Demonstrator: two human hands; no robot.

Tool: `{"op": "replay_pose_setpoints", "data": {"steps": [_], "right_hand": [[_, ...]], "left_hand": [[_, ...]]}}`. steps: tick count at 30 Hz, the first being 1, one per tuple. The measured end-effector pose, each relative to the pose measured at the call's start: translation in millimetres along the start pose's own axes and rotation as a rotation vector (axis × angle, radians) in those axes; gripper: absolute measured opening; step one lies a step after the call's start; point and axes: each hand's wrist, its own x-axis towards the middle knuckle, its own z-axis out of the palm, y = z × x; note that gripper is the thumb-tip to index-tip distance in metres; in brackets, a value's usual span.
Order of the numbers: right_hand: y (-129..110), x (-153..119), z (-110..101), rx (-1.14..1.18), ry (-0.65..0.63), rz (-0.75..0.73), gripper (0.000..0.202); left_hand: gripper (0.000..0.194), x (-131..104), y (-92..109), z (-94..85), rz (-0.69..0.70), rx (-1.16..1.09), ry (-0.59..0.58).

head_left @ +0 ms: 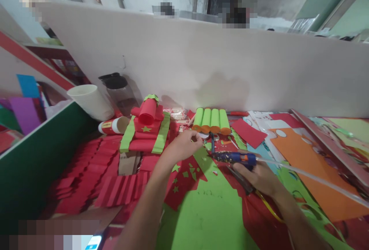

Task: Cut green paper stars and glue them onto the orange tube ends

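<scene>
My right hand (263,177) grips a blue hot glue gun (236,158). The gun's nozzle points left, and a long clear glue stick (305,173) sticks out of its back. Close to the nozzle is my left hand (188,142), its fingertips pinched together; whatever they hold is too small to make out. Just beyond stand several joined green paper rolls (210,119) with orange ends. To the left of my left hand sits a red paper tank model (147,127) with green strips and a star. Scissors (242,180) with a yellow handle lie below the glue gun.
A green paper sheet (207,215) lies in front of me among small star cutouts (175,189). Pleated red paper (89,169) covers the left side. A white cup (90,102) and a dark-lidded pitcher (118,90) stand by the partition (173,57). Orange paper (317,169) lies right.
</scene>
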Motion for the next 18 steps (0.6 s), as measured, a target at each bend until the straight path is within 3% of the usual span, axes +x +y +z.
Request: {"op": "replay_pose_setpoints", "data": {"steps": [5,9,12,14,18], "right_hand": [[8.0,0.9,-1.0,0.458,-0.051,0.055,0.059],[4.8,9.7,-3.3,0.461,0.0,0.164,0.053],[8.5,6.3,-10.6,0.37,-0.288,0.145,0.046],[13.9,-0.8,-16.4,0.452,-0.484,0.098,0.052],[21.2,-10.8,-27.4,0.664,-0.494,0.024,0.07]], "left_hand": [[0.017,-0.9,-4.0,2.3,0.014,0.015,-0.084],[0.015,-2.1,-3.5,-0.2,0.041,-0.019,-0.133],[0.017,-2.1,-3.6,-3.8,0.073,-0.042,-0.125],[0.018,-1.8,-4.6,-5.6,0.076,-0.047,-0.113],[0.018,-2.9,-5.0,-7.7,0.056,-0.048,-0.078]]}}
